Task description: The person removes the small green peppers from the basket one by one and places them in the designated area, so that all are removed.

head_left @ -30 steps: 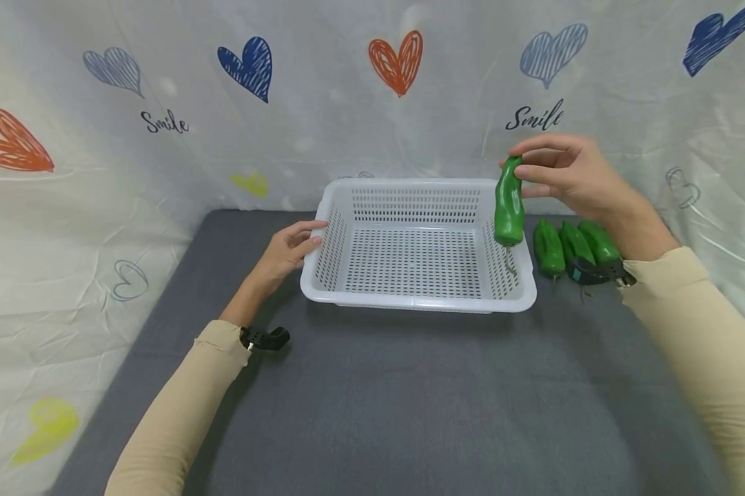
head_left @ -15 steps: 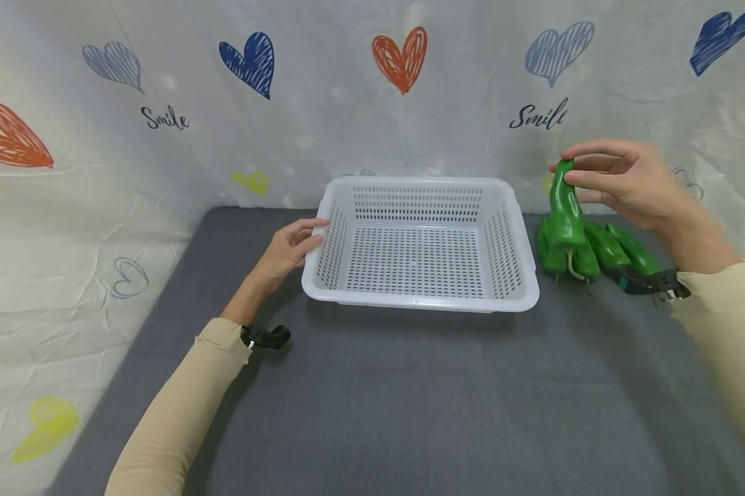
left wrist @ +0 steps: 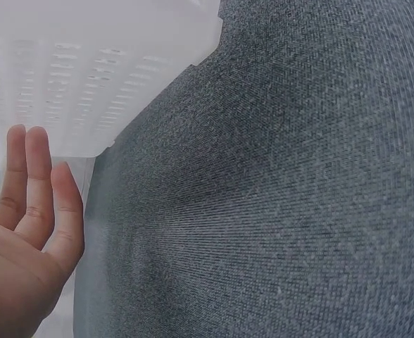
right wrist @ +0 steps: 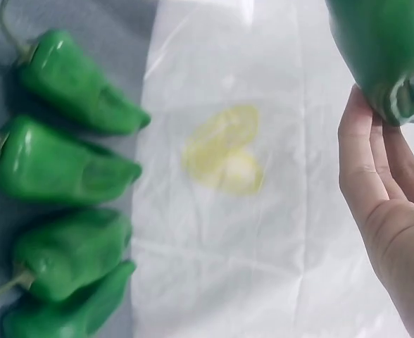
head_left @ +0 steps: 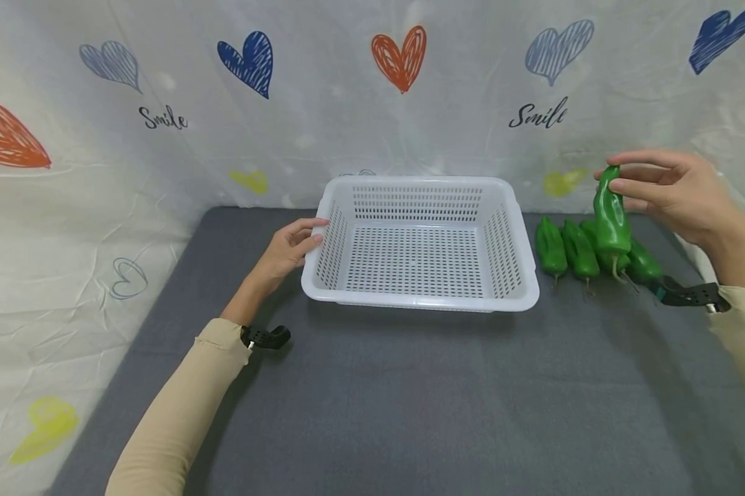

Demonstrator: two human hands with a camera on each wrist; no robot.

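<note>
In the head view my right hand [head_left: 679,189] pinches a glossy green pepper [head_left: 613,220] by its pointed end, and the stem hangs down. This pepper [right wrist: 383,49] hangs above several like it; I cannot tell whether it touches those behind. The nearest lying peppers [head_left: 550,246] are in a row right of the white perforated plastic basket [head_left: 412,302]. At the basket's left rim rests my left hand [head_left: 285,251]. The left wrist view has this hand's fingers [left wrist: 38,169] nearly straight by the basket's outer wall [left wrist: 87,84].
A dark grey cloth [head_left: 409,399] covers the table under the basket and peppers. Behind it hangs a pale curtain [head_left: 322,103] printed with hearts and "Smile". The bottom of the basket shows only its perforated mesh.
My right hand has moved to the right with the held pepper, from over the basket's right rim to over the right part of the pepper row. The left hand stays put.
</note>
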